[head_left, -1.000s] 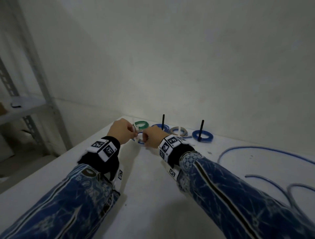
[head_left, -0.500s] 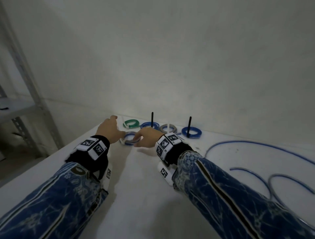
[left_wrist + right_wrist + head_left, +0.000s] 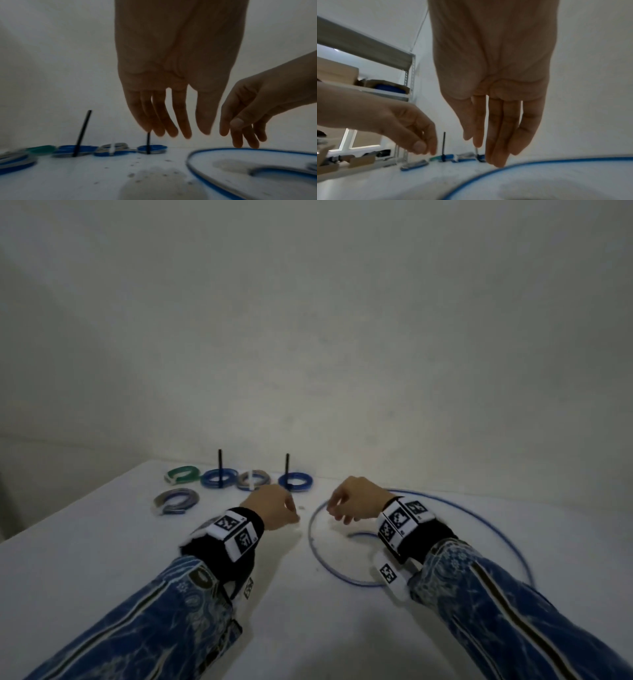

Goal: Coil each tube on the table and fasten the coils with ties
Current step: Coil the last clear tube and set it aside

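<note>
A loose blue tube [image 3: 313, 546] lies in a wide loop on the white table [image 3: 102, 570]. My right hand [image 3: 337, 513] hovers over the loop's far left part, fingers hanging relaxed and holding nothing; in the right wrist view its fingertips [image 3: 498, 163] are just above the tube [image 3: 488, 174]. My left hand [image 3: 291, 508] hangs empty just left of the loop, fingers straight in the left wrist view [image 3: 176, 129]. A grey-blue coil [image 3: 176, 500] lies alone at the back left.
Along the back wall lie a green coil [image 3: 181, 474], a blue coil [image 3: 219, 478], a grey coil [image 3: 253, 479] and another blue coil [image 3: 295, 481]; black ties [image 3: 219, 463] stand upright from the two blue ones. A metal shelf [image 3: 409, 94] with boxes stands left of the table.
Both hands let go of the grey-blue coil, which now lies at the back left, and moved right to the loose blue tube. The head view turned right.
</note>
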